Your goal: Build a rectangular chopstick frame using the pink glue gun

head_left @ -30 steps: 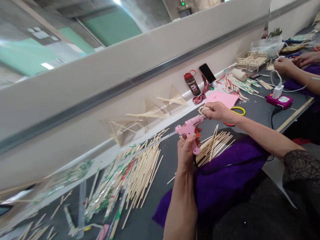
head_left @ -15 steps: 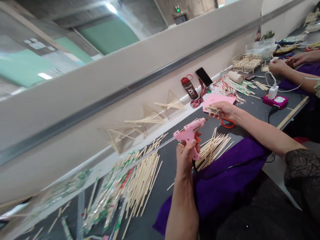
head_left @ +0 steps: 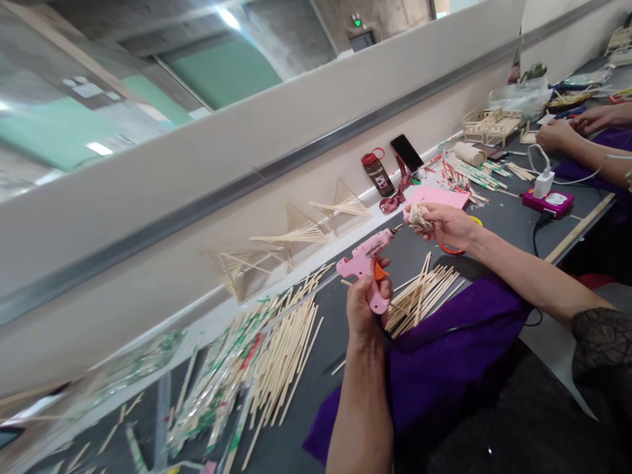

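My left hand (head_left: 368,299) is closed around the grip of a pink hot glue gun (head_left: 363,260) with an orange trigger. A glue stick (head_left: 316,289) sticks out of its back end. The metal nozzle points up and right, toward my right hand (head_left: 451,224). Pinched in that hand's fingers is a crumpled off-white wad (head_left: 419,218), tissue or cloth, a little apart from the nozzle. Below the right wrist lie scissors with an orange-red handle (head_left: 451,250), partly hidden. Loose chopsticks (head_left: 419,296) lie under and beside the glue gun.
Many bare chopsticks (head_left: 286,355) and wrapped ones (head_left: 217,382) lie at left. Stick frames (head_left: 296,230) lean along the wall. A bottle (head_left: 378,174), a phone (head_left: 405,153), pink paper (head_left: 439,195) and a magenta power socket (head_left: 548,201) stand or lie further right. Another person's hands (head_left: 555,135) work beyond.
The glue gun has drawn back slightly left and down, and its nozzle has come away from the wad. My right hand has turned, showing more of the wad.
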A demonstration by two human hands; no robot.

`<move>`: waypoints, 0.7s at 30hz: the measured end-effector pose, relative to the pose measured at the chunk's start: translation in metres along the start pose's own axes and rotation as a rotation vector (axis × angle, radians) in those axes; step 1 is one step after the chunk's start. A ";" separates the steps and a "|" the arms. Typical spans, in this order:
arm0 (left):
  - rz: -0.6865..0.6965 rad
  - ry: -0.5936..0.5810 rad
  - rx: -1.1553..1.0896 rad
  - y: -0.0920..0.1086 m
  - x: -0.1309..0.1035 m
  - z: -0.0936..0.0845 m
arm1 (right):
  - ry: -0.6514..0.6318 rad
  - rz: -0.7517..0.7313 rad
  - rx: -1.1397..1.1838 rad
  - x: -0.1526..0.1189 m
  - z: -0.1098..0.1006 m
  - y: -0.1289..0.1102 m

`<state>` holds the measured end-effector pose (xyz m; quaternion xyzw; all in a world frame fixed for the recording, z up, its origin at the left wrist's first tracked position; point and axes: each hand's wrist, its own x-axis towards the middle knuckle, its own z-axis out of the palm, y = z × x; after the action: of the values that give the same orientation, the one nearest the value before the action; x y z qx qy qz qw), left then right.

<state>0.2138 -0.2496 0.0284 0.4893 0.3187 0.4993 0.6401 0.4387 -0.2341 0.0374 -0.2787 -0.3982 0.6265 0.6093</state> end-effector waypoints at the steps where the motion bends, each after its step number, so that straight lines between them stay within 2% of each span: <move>1: -0.003 0.001 -0.005 0.000 0.000 0.000 | -0.001 0.002 -0.002 -0.001 0.000 0.000; 17: -0.087 -0.014 -0.085 0.004 0.000 0.001 | 0.089 0.090 0.048 -0.004 -0.001 0.003; 21: -0.094 -0.021 -0.101 0.002 0.000 0.001 | 0.091 0.071 -0.010 -0.002 -0.001 0.004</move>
<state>0.2138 -0.2494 0.0309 0.4461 0.3089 0.4790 0.6900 0.4371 -0.2361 0.0331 -0.3238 -0.3630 0.6324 0.6029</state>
